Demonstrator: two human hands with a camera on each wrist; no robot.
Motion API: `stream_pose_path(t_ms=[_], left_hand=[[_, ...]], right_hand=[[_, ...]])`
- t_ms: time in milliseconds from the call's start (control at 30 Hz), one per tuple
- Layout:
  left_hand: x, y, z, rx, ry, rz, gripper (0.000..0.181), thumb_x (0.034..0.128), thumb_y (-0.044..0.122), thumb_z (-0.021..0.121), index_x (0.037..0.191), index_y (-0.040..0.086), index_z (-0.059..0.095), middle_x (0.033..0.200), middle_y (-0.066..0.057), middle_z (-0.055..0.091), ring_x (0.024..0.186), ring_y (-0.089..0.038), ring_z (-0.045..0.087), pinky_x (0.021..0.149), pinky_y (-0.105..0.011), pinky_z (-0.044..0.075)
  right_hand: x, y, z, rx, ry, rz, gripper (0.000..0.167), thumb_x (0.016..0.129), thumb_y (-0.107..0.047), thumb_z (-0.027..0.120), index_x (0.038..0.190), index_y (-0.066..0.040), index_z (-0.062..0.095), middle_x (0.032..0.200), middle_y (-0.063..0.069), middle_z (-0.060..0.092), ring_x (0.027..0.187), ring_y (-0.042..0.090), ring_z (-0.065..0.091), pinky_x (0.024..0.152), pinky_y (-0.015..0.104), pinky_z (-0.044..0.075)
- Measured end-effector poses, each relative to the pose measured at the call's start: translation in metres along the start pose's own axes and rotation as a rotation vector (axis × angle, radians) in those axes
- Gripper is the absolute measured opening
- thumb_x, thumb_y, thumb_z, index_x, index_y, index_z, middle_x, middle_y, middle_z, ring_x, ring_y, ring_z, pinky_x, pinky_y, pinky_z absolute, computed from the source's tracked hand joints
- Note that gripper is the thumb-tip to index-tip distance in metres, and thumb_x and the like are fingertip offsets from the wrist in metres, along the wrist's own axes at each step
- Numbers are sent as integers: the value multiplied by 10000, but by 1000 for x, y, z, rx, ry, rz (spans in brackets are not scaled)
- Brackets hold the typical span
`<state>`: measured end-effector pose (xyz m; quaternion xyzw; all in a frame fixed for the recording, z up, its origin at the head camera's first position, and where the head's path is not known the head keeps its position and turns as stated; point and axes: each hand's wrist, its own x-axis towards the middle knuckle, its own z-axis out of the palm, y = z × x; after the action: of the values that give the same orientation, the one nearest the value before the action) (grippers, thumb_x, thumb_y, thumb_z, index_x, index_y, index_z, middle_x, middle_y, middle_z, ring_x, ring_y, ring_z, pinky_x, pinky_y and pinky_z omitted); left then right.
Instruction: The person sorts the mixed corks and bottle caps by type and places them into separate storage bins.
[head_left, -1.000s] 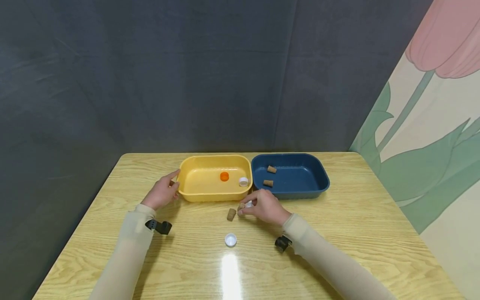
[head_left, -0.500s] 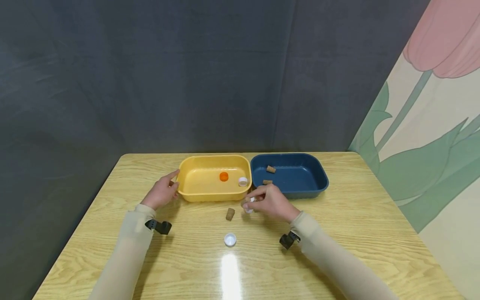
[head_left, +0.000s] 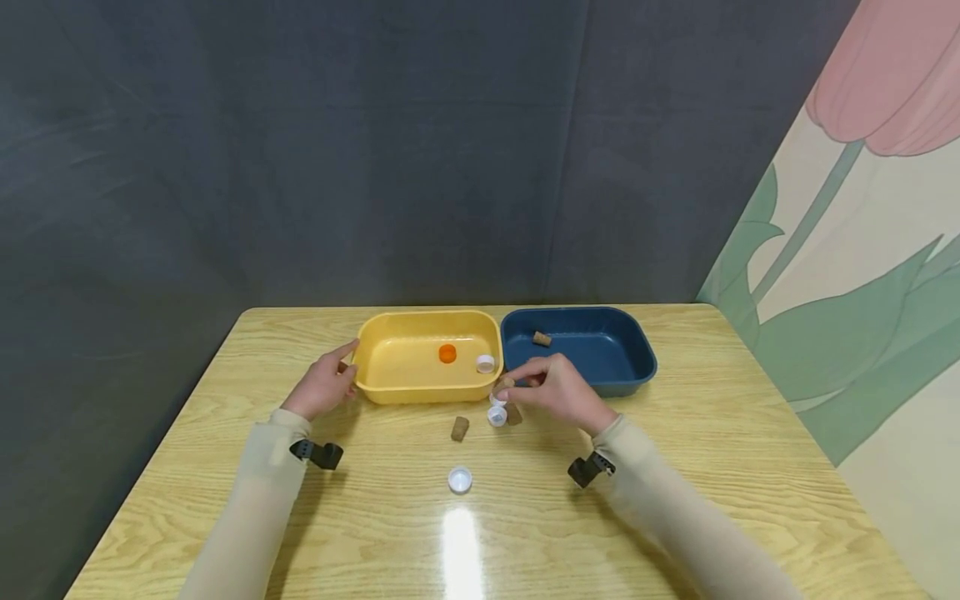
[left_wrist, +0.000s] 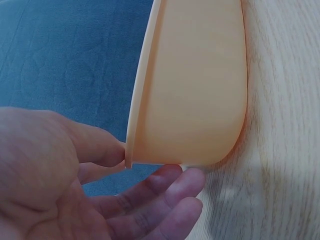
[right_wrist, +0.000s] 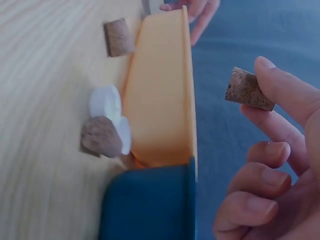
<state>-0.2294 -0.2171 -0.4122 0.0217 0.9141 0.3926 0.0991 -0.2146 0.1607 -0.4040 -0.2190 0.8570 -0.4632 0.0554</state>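
Observation:
My right hand pinches a cork between thumb and fingertip, raised above the table by the front of the blue tray. Below it, another cork lies against two white bottle caps. A further cork and a white cap lie nearer the front. My left hand grips the left end of the yellow tray, thumb at the rim and other fingers against the outer wall. Inside the yellow tray are an orange cap and a white cap.
The two trays stand side by side near the table's back edge. One cork shows in the blue tray; the right hand covers part of its interior. A dark curtain hangs behind the wooden table.
My right hand has lifted the cork and moved it right and back, toward the blue tray. The white caps and cork beneath are now uncovered. My left hand stays on the yellow tray.

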Motion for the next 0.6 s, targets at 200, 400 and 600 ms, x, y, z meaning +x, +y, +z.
stream_pose_path(t_ms=[200, 400, 600], left_hand=[[-1, 0, -1, -2, -1, 4, 556, 1071, 90, 401, 1592, 31, 215, 1066, -228, 585, 832, -328, 649, 651, -313, 520], [-1, -1, -1, -6, -9, 14, 557, 1073, 91, 391, 1593, 29, 204, 1070, -234, 580, 841, -340, 654, 666, -337, 532], [-1, -1, -1, 4, -6, 12, 553, 1068, 83, 394, 1587, 16, 215, 1073, -241, 583, 836, -339, 655, 656, -323, 530]], right_hand=[[1, -2, -15, -29, 39, -5, 239, 815, -357, 835, 987, -193, 817, 587, -10, 459, 541, 140, 392, 528, 243, 303], [3, 1, -27, 17, 45, 1, 228, 810, -391, 831, 973, -231, 817, 620, 11, 578, 1079, 243, 651, 627, 224, 475], [6, 4, -37, 65, 44, 22, 232, 810, -381, 834, 957, -202, 820, 870, 81, 746, 1406, 226, 440, 531, 270, 370]])
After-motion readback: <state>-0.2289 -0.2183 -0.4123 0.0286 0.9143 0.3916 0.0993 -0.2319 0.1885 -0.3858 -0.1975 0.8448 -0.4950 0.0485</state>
